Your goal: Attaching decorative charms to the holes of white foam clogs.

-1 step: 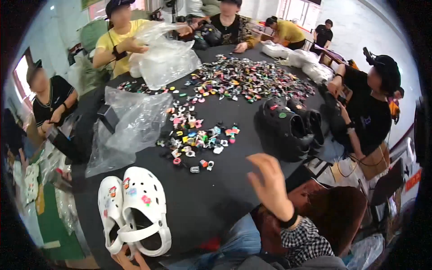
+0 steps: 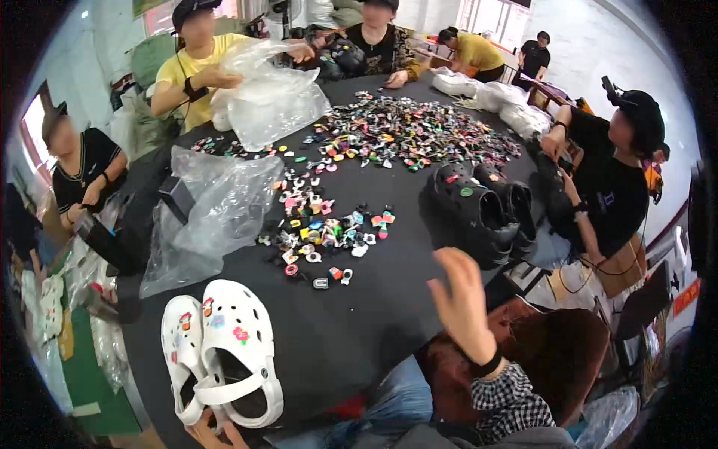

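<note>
- Clogs (image 2: 258,322), white, side by side at the near left of the table (image 2: 374,318), toes pointing away; contact with the tabletop impossible to tell
- On both toes, small coloured charms (image 2: 240,334)
- Left hand (image 2: 212,432): at the heels, partly hidden behind them, fingers curled to grip the pair
- Right hand (image 2: 465,314): lifted near the table's near right edge, fingers stretched out, thumb apart, nothing in its grasp, well apart from the pair
- Beyond the white pair, a scatter (image 2: 321,232) of loose charms; farther back, a larger heap (image 2: 422,131)
- Beyond the right hand, black clogs (image 2: 479,213)
- At left, a clear bag (image 2: 224,217) lying flat, with a black box (image 2: 176,198) against it
- Across the table, a co-worker in yellow (image 2: 196,71), both hands at another clear bag (image 2: 277,108)
- Beside the right forearm, a brown chair (image 2: 557,352)
</note>
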The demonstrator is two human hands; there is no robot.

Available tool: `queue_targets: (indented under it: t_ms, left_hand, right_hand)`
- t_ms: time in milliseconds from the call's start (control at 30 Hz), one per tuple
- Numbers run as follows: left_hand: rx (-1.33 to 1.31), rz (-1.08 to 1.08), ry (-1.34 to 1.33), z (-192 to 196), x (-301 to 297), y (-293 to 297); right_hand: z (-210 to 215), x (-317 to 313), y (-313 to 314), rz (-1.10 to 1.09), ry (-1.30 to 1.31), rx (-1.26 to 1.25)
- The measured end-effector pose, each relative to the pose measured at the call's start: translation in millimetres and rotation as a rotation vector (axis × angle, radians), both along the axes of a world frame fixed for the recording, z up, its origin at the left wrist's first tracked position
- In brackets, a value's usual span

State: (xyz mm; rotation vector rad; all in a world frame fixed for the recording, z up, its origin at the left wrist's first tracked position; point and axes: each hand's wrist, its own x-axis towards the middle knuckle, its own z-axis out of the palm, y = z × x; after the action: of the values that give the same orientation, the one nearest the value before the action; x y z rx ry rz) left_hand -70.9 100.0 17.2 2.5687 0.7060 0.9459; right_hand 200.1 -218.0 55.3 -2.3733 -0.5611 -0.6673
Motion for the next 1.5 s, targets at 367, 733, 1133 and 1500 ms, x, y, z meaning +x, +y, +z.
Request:
queue_targets:
  t_ms: [367, 733, 1133, 1500]
  left_hand:
    - [0.013, -0.037, 0.075, 3, 1, -34]
    - [-0.017, 0.009, 0.062, -2, 7, -39]
    - [-0.069, 0.005, 0.075, 4, 6, -51]
    - [-0.073, -0.016, 0.112, 5, 1, -48]
  right_hand:
    - [-46, 8, -83, -0.491, -0.016, -0.364]
    - [-37, -1, -94, -0.503, -0.017, -0.473]
    - [-54, 19, -105, -0.693, -0.105, -0.903]
    - [23, -6, -5, -0.052, 0.137, -0.548]
